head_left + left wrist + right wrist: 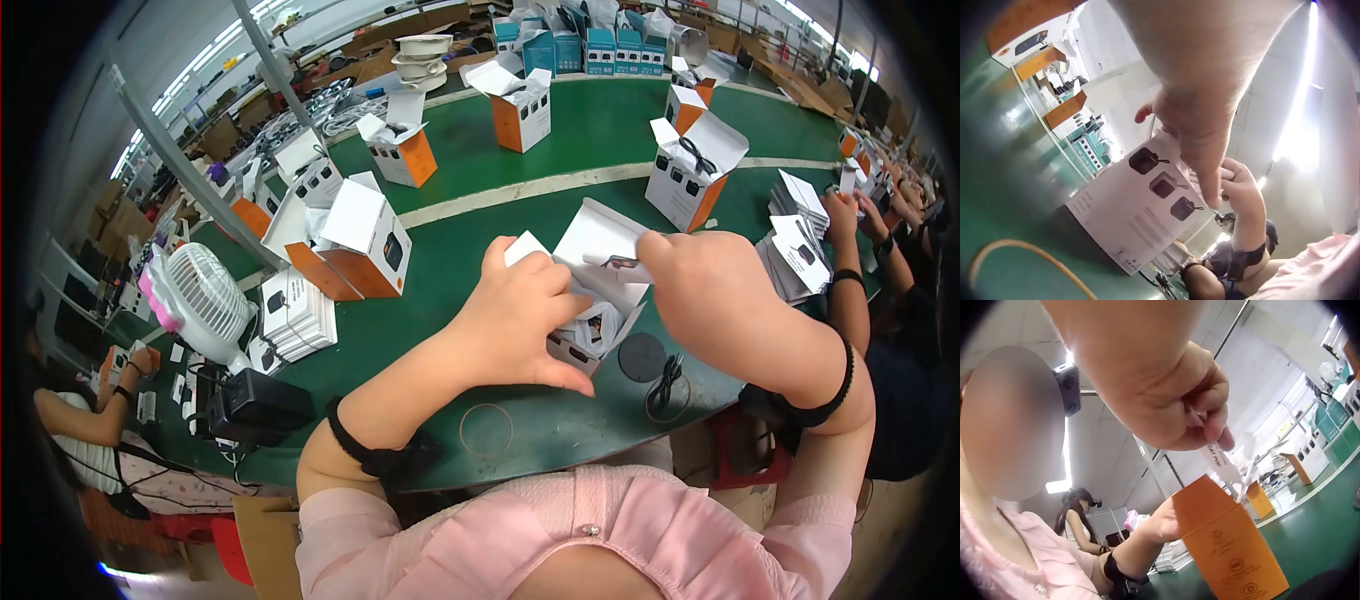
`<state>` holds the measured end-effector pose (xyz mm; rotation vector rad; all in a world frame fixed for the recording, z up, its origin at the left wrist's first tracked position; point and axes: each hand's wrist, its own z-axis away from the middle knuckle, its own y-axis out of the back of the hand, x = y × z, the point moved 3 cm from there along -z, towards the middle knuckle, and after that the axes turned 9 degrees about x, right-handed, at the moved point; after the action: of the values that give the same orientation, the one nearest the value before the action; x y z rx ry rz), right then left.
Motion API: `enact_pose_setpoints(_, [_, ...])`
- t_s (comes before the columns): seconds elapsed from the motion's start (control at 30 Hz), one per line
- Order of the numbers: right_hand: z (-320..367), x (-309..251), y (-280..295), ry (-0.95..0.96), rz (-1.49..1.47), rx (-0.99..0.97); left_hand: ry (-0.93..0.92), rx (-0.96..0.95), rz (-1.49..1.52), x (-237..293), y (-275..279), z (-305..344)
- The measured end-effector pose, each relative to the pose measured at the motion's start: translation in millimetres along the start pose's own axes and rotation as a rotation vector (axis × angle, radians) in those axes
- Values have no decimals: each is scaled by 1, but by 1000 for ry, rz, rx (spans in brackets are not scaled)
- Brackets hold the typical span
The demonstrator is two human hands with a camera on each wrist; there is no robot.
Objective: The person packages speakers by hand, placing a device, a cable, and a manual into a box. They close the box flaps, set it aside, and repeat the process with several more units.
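Note:
An open white-and-orange box (572, 352) stands in front of me, with clear plastic wrapping (597, 328) inside. My left hand (525, 315) lies over its left side, thumb stretched out along the near edge. In the left wrist view, black speakers are printed on the box's white side (1141, 212). The right hand (715, 285) is above the box's right side and pinches a small printed card (615, 262); in the right wrist view that card (1219, 464) shows lettering. An orange side (1235, 556) of the box faces the right wrist camera.
Other open boxes (385, 245) stand around the green table (450, 235). A coiled black cable (664, 385) and a dark round disc (640, 357) lie to the right. At left are a white fan (205, 300), stacked flat cartons (297, 318) and a black block (258, 405). People work at both sides.

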<state>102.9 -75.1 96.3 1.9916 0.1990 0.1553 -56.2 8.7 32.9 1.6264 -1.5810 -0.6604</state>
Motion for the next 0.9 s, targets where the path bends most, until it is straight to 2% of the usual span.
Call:
enact_pose_setpoints(0.07, [-10, -14, 9, 151, 27, -66, 27, 32, -40, 5, -5, 4])
enact_pose_setpoints(0.1, [-14, -18, 13, 151, 26, -65, 52, 66, -83, 7, -8, 5])
enact_pose_setpoints(0.17, [-18, -25, 11, 159, 5, -207, 45, 99, -107, 10, -13, 10])
enact_pose_setpoints(0.23, [-22, -16, -1, 145, 44, -243, 1, 225, -150, 11, -18, 16])
enact_pose_setpoints(0.4, [-23, -26, -5, 138, 209, -413, 36, 212, -175, 13, -19, 15])
enact_pose_setpoints(0.47, [-24, -34, -7, 262, 292, -413, 64, 222, -170, 14, -18, 16])
enact_pose_setpoints(0.5, [-28, -37, -11, 264, 291, -417, 68, 223, -168, 14, -20, 15])
enact_pose_setpoints(0.57, [-35, -42, -29, 340, 78, -571, 58, 276, -209, 18, -24, 16])
enact_pose_setpoints(0.6, [-40, -37, -34, 382, 67, -568, 60, 266, -200, 19, -25, 17])
enact_pose_setpoints(0.63, [-50, -33, -32, 305, 104, -688, 70, 261, -195, 18, -23, 16])
enact_pose_setpoints(0.7, [-56, -13, -25, 257, 113, -360, 72, 261, -195, 15, -21, 15])
enact_pose_setpoints(0.77, [-51, -7, -26, 231, 76, -394, 70, 283, -213, 17, -22, 18])
enact_pose_setpoints(0.83, [-44, -7, -30, 165, -89, -367, 71, 286, -212, 17, -23, 19])
enact_pose_setpoints(0.9, [-39, -12, -38, 182, 2, -428, 75, 289, -205, 17, -23, 19])
